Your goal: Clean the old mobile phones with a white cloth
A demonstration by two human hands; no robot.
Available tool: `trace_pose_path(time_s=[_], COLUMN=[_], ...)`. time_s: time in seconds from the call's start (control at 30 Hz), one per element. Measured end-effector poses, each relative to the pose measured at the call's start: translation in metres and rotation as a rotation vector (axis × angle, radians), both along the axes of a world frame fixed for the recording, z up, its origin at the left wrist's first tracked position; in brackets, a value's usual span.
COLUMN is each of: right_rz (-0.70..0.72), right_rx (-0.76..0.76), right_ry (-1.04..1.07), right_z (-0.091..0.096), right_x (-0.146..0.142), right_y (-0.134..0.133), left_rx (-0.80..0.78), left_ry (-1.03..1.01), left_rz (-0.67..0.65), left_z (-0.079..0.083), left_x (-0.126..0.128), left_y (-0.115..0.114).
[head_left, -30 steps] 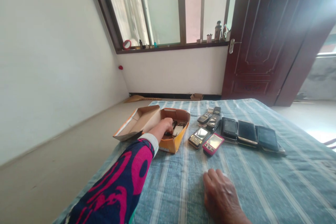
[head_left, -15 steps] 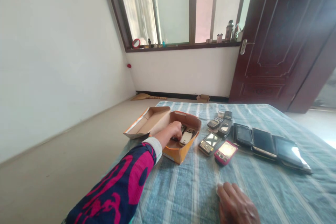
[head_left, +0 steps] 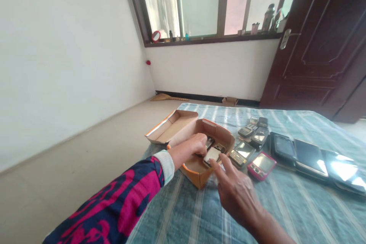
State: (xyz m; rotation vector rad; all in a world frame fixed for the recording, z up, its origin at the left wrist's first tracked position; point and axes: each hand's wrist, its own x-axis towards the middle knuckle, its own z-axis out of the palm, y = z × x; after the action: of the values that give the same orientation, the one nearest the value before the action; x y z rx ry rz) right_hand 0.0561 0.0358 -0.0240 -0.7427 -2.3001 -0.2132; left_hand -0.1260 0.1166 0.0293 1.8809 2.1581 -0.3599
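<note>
My left hand (head_left: 197,144), in a navy and pink sleeve, reaches into an open orange cardboard box (head_left: 200,181). Its fingers are curled down by a dark phone (head_left: 210,143); whatever they grip is hidden. Over the box's near right edge comes my right hand (head_left: 234,185), index and middle fingers stretched apart, its fingertips at a white phone (head_left: 212,155) lying inside. It does not grip that phone. Just right of the box lie a keypad phone (head_left: 242,154) and a pink phone (head_left: 262,166).
The box's hinged lid (head_left: 173,126) is folded back to the left. Several more phones (head_left: 260,137) and larger dark devices (head_left: 311,157) lie in a row at right on the blue striped cloth (head_left: 171,206). A brown door (head_left: 311,45) stands behind.
My right hand has moved from the cloth up and left to the box, its fingers now extended. My left hand stays in the box. The view has shifted slightly.
</note>
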Motion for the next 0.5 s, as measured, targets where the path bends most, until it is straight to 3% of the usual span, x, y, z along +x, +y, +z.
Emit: trace_pose_path(time_s=[0.13, 0.3, 0.5], right_rz=[0.093, 0.052, 0.041], right_rx=[-0.056, 0.011, 0.033], right_ry=[0.005, 0.065, 0.068], right_z=[-0.009, -0.020, -0.021], right_x=[-0.009, -0.010, -0.012], right_y=[0.015, 0.013, 0.011], left_rx=[0.000, -0.006, 0.028], left_ry=[0.018, 0.039, 0.057], left_rz=[-0.009, 0.000, 0.003], left_z=[0.000, -0.001, 0.003], left_x=[0.000, 0.000, 0.003], left_y=[0.001, 0.004, -0.001])
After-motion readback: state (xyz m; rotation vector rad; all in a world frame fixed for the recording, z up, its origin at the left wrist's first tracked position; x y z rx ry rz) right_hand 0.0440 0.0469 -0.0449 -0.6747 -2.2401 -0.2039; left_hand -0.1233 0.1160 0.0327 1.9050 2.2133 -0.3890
